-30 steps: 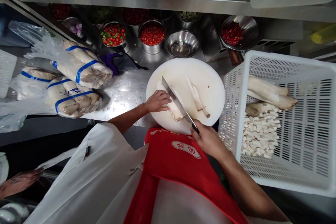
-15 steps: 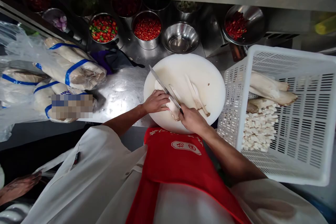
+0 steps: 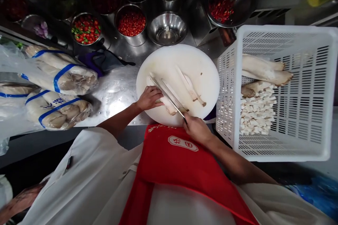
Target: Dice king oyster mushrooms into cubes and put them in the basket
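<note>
My right hand is wrapped round the handle of a long knife, whose blade slants up and left across the board. Under the blade lies a king oyster mushroom, pale and partly sliced lengthwise. Curled fingers of my left hand hold it down on the left side of the blade. A slice rests just right of the blade. Further right, thin mushroom slices with brownish ends lie on the round white cutting board.
Right of the board stands a white plastic basket with whole mushrooms and cut pieces. Bagged mushrooms lie left. Behind are a metal bowl and pots of chopped chillies. A person's arm shows lower left.
The knife has been drawn back towards my body, its tip now over the board's left part. More of the slice right of the blade shows. The whole view has shifted slightly.
</note>
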`<state>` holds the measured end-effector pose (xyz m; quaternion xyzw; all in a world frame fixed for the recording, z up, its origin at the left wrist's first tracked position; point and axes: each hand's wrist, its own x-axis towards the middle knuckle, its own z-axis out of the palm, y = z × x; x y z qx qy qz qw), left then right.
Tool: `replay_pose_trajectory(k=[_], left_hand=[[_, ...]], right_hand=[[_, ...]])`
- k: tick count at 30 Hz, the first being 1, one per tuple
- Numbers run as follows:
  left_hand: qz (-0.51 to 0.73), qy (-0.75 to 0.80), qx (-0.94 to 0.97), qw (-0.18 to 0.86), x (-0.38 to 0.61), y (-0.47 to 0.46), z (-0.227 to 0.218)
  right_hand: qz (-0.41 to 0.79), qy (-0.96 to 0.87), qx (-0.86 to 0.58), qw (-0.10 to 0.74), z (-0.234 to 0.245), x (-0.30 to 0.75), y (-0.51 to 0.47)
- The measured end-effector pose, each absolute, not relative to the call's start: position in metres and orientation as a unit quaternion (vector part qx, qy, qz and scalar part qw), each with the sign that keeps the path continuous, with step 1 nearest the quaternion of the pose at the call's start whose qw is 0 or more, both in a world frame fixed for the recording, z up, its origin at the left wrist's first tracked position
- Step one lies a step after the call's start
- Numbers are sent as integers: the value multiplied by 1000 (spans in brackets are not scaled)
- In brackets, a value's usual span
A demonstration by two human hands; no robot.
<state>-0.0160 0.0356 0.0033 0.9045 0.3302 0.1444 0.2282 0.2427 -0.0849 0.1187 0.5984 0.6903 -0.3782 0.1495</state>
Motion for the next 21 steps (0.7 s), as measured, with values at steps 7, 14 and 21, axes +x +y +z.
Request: replay_pose_trajectory(k=[7,14,21], left_hand=[[176,331,908,186,-19,29,5],[178,334,906,188,-19,27,9],[226,314,904,181,-20,28,1]], right_hand=[[-367,709,596,86,133,247,-83],[-386,709,585,71,162,246,-87],[-380,707,579,143,163,232,-68]])
